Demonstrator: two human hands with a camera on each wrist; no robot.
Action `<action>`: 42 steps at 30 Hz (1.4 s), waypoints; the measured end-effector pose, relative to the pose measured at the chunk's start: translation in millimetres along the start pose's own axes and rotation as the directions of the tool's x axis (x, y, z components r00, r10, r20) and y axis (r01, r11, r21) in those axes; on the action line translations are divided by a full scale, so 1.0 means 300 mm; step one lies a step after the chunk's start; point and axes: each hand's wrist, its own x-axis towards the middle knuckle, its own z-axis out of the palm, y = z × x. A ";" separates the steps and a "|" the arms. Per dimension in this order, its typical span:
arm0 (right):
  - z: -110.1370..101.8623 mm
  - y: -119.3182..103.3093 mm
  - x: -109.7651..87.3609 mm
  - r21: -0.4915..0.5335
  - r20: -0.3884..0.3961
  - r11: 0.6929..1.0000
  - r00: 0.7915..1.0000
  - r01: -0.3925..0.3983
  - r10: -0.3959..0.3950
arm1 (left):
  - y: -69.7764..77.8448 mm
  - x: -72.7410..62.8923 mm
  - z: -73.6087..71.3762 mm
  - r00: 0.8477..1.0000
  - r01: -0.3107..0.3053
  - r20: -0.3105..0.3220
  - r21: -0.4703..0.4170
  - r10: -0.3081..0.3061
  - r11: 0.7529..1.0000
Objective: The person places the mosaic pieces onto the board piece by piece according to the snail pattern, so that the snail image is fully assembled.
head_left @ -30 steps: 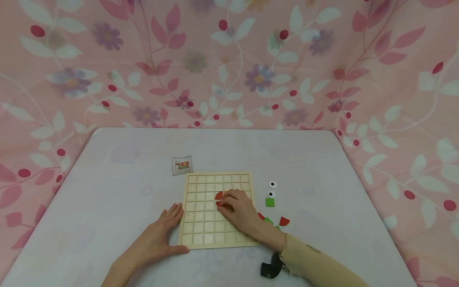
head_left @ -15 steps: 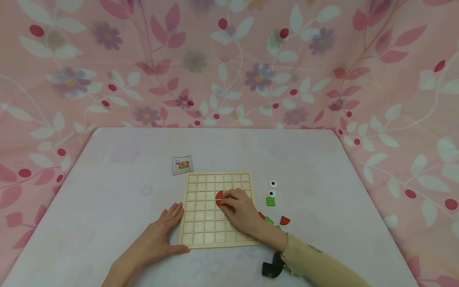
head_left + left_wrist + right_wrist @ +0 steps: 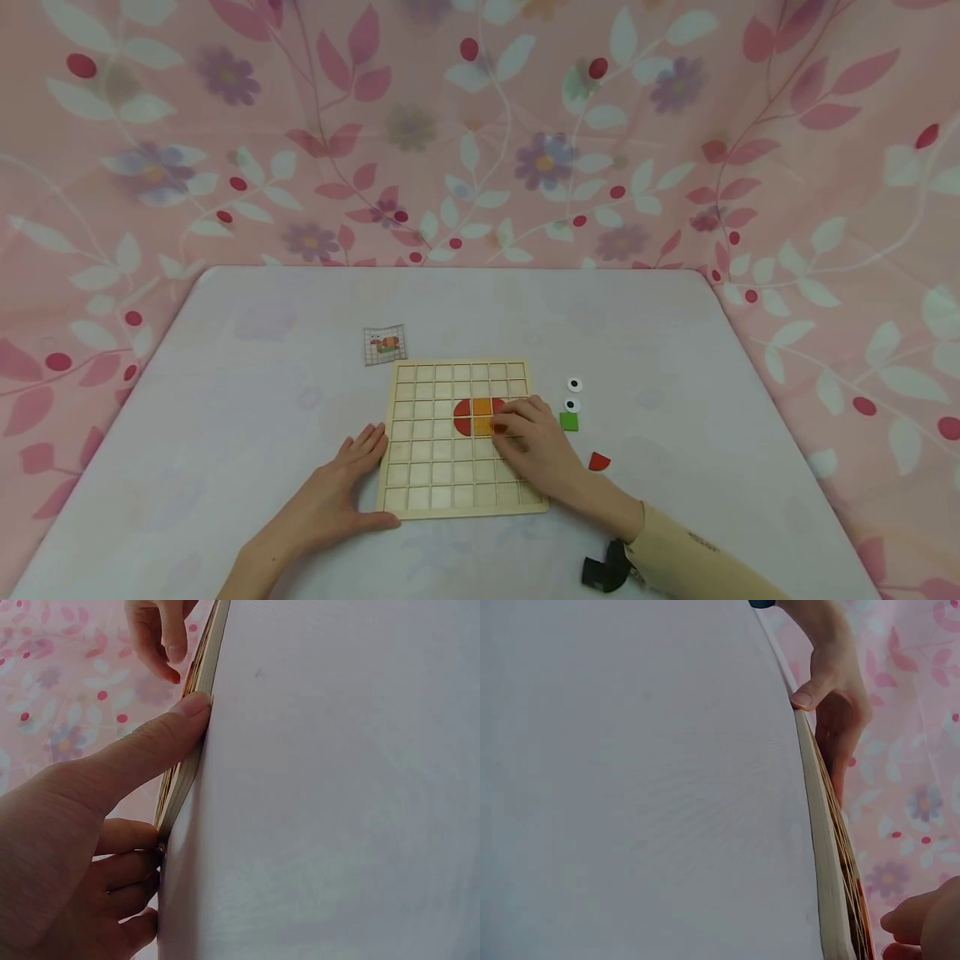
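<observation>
A pale wooden grid board [image 3: 420,475] lies on the table. On it, red quarter-circle pieces [image 3: 462,408] and orange square pieces [image 3: 482,407] form part of a rounded shape, partly covered by my right hand [image 3: 536,446]. That hand pinches a small red piece [image 3: 499,428] between thumb and fingertips, over the shape's lower right; fingers hide most of it. In the left wrist view, red [image 3: 175,677] shows at those fingertips. My left hand [image 3: 337,492] rests against the board's near left corner, thumb on the front edge, fingers extended along the left side.
A small picture card [image 3: 386,344] lies behind the board's left corner. Right of the board are two white eye discs [image 3: 574,385], a green square [image 3: 569,422] and a red quarter piece [image 3: 598,461]. A black object [image 3: 607,568] sits by the right sleeve.
My right hand has shifted right from the shape's left red pieces, uncovering them and the orange squares. Its forearm now covers the green and red pieces beside the board. My left hand stays put.
</observation>
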 end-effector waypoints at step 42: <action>-0.237 0.110 -0.290 -0.206 -0.032 0.924 0.946 -0.322 0.322 | 0.001 -0.002 0.003 1.000 0.014 0.002 0.005 -0.014 1.000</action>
